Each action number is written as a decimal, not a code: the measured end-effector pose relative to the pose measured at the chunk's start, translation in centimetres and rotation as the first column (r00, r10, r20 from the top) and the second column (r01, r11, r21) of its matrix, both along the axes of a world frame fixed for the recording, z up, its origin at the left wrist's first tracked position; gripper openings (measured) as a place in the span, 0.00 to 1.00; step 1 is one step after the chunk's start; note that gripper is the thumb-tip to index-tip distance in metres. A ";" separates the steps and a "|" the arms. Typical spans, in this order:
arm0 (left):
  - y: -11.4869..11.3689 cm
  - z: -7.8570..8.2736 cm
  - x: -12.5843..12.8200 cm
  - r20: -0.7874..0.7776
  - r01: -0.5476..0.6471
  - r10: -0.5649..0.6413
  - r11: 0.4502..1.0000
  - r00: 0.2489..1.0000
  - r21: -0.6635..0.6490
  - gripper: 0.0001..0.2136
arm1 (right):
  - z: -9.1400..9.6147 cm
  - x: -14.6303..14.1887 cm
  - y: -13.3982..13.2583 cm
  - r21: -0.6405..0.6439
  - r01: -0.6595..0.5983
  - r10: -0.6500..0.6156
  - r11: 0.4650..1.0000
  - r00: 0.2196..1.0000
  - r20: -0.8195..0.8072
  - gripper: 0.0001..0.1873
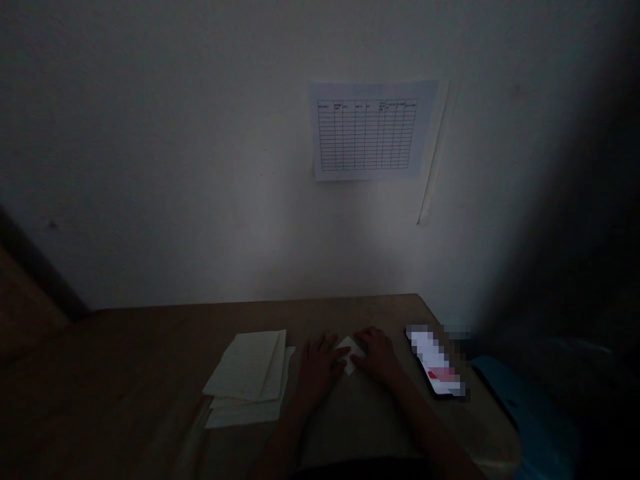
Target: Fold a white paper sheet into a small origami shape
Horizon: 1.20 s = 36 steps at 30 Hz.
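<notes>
A small folded piece of white paper [349, 355] lies on the table between my two hands, one corner pointing towards me. My left hand [320, 363] holds its left side, thumb and forefinger on the paper and the other fingers bent over the tabletop. From the other side, my right hand [379, 355] grips the right edge with its thumb and forefinger. The dim light hides the finer folds. Just left of my left hand rests a stack of pale paper sheets [245, 370], loosely piled and uneven at the edges.
The brown table [150, 347] meets a pale wall [200, 167]. A phone [435, 363] with a lit, blurred screen lies near the table's right edge. Beyond that edge is a blue object [525, 407], perhaps a seat. A printed grid sheet [370, 137] hangs on the wall.
</notes>
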<state>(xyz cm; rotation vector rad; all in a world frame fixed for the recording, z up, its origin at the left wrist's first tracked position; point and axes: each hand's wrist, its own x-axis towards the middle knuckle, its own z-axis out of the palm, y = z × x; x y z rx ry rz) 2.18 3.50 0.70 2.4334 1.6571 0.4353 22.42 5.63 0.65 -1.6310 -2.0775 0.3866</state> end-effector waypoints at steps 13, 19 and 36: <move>-0.1 0.4 0.0 0.025 -0.004 0.005 1.000 1.000 -0.022 0.19 | -1.0 -0.1 -1.6 0.061 -0.060 0.061 0.996 0.998 -0.012 0.37; 0.0 0.1 -0.1 0.025 0.000 0.000 1.000 1.000 -0.011 0.17 | -1.3 -0.2 -1.3 0.116 -0.017 0.026 0.993 0.997 -0.074 0.25; 0.0 0.4 0.1 0.021 -0.021 0.022 0.999 1.000 -0.035 0.18 | -0.8 -1.2 1.2 0.023 0.151 -0.152 0.988 0.987 0.045 0.10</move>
